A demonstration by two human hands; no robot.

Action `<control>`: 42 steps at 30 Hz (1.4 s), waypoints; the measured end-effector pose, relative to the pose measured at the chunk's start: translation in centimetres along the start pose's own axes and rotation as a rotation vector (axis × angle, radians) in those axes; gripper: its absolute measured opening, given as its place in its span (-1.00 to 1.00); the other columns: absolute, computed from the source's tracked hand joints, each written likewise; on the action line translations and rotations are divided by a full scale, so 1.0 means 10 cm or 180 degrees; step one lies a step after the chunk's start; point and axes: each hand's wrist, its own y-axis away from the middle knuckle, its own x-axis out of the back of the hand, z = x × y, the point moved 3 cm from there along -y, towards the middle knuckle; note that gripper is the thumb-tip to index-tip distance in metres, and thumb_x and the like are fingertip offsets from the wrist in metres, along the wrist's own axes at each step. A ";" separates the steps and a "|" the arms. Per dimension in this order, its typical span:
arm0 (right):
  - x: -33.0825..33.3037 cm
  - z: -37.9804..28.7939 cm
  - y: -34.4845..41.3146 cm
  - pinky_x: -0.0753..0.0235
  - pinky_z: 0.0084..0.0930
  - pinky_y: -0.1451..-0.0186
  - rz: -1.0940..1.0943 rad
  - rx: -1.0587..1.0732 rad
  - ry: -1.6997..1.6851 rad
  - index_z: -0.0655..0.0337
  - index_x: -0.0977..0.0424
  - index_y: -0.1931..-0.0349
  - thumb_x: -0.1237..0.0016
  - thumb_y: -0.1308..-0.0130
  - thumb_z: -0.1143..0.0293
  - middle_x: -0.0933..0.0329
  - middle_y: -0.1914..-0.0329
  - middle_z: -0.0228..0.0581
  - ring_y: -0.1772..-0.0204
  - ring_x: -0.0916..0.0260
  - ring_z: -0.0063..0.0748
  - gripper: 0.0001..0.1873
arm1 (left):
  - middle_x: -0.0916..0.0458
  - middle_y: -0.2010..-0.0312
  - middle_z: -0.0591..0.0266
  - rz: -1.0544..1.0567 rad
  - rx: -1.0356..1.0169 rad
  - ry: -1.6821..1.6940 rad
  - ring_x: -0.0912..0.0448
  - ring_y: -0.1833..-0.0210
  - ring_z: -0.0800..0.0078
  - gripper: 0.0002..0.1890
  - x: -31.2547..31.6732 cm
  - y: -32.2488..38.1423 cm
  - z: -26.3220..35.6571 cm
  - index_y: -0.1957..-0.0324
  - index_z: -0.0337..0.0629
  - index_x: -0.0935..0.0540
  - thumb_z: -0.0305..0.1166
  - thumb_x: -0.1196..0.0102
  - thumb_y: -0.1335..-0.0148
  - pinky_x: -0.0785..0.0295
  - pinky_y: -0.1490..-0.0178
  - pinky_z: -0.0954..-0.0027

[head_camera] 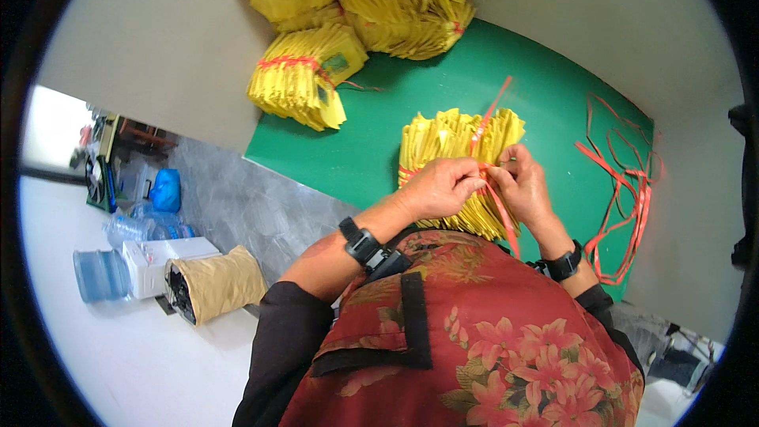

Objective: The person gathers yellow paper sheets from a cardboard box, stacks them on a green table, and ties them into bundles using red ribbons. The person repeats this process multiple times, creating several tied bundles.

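A bundle of yellow folded packets (442, 136) lies on the green tabletop (367, 148) close in front of me, with red plastic strapping ribbon (487, 115) around it. Over the bundle, my left hand (445, 187) pinches the ribbon between thumb and fingers. Just to its right, my right hand (523, 184) also pinches the ribbon near the crossing. One ribbon end sticks up away from me and another hangs towards my floral apron. What the fingertips cover of the crossing is hidden.
Another tied yellow bundle (290, 83) sits at the far left of the table, beside a stack of similar bundles (403, 18). Loose red ribbon (637, 207) lies in loops at the right. Grey partitions (599, 24) border the table.
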 end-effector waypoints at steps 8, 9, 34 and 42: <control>0.09 -0.15 0.10 -0.59 -0.35 0.24 -0.0288 0.1021 0.0805 0.30 -0.54 0.13 -0.17 -0.27 0.51 -0.64 0.28 -0.01 0.29 -0.63 -0.13 -0.81 | -0.64 0.34 0.37 -0.0310 0.0218 0.0591 -0.54 0.22 0.65 -0.87 -0.02 -0.17 0.18 0.18 -0.26 -0.63 -0.44 -0.05 -0.47 -0.50 0.09 0.51; 0.09 -0.16 0.11 -0.59 -0.33 0.23 -0.0348 0.1130 0.0943 0.29 -0.56 0.10 -0.17 -0.27 0.49 -0.64 0.25 0.00 0.27 -0.63 -0.08 -0.79 | -0.64 0.31 0.34 -0.0284 0.0112 0.0629 -0.55 0.21 0.63 -0.89 -0.04 -0.20 0.21 0.18 -0.27 -0.63 -0.46 -0.06 -0.46 -0.50 0.07 0.50; 0.10 0.14 0.07 -0.52 -0.44 0.21 -0.0253 0.0497 -0.0315 0.33 -0.52 0.28 0.00 -0.35 0.58 -0.59 0.42 -0.17 0.35 -0.50 -0.47 -0.96 | -0.65 0.12 -0.07 -0.0315 -0.0254 -0.1627 -0.65 0.06 -0.09 -0.65 -0.14 -0.40 0.22 -0.06 -0.16 -0.61 -0.52 -0.17 -0.20 -0.56 -0.02 0.03; 0.17 0.16 0.06 -0.50 -0.56 0.11 -0.0660 0.0141 -0.0782 0.28 -0.45 0.25 0.06 -0.44 0.55 -0.57 0.32 -0.39 0.22 -0.43 -0.64 -0.96 | -0.67 0.31 0.00 0.0008 0.0080 -0.1929 -0.66 0.19 -0.03 -0.90 -0.11 -0.35 0.13 0.29 -0.14 -0.72 -0.38 -0.21 -0.20 -0.56 0.12 0.00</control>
